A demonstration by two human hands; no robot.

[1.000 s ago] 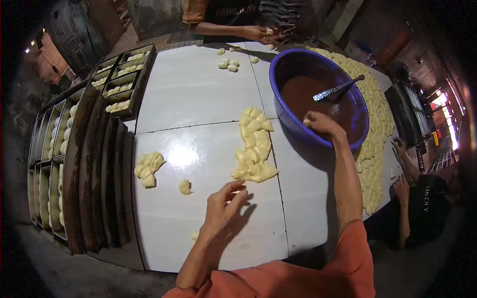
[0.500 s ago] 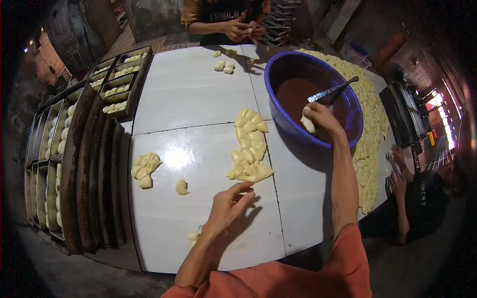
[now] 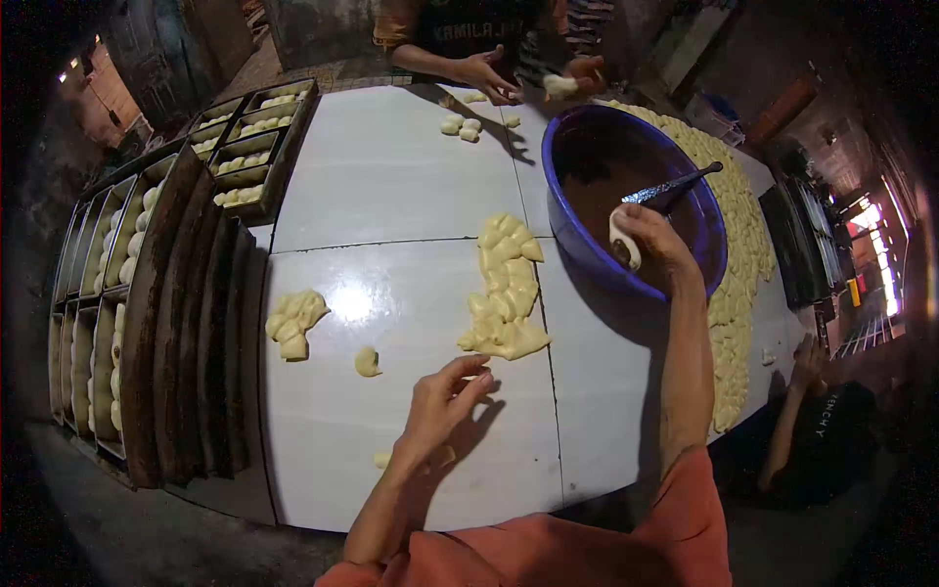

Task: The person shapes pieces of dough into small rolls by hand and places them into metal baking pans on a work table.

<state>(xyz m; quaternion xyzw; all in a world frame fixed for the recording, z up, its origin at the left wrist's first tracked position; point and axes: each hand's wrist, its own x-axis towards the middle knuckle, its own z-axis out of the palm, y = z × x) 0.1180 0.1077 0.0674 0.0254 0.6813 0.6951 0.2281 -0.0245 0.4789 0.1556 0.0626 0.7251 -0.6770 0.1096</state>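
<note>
My right hand grips a flattened piece of pale dough over the near side of a deep blue-purple basin. A dab of brown shows on that dough, like the brown filling in the basin. Just beyond my fingers a spatula with a shiny blade and dark handle lies across the basin. Over the white table, my left hand is empty, thumb and forefinger apart, just below a long heap of yellow dough pieces. A single dough piece lies to its left.
Another small dough heap sits on the left of the white table. Metal trays of dough stand along the left edge. Many dough pieces cover the right side. Co-workers' hands show at the far and right edges.
My right hand has turned, and brown now shows on its dough. My left hand stays nearly in place. The far co-worker's hands have parted, one with dough. The right co-worker's hands have drawn back.
</note>
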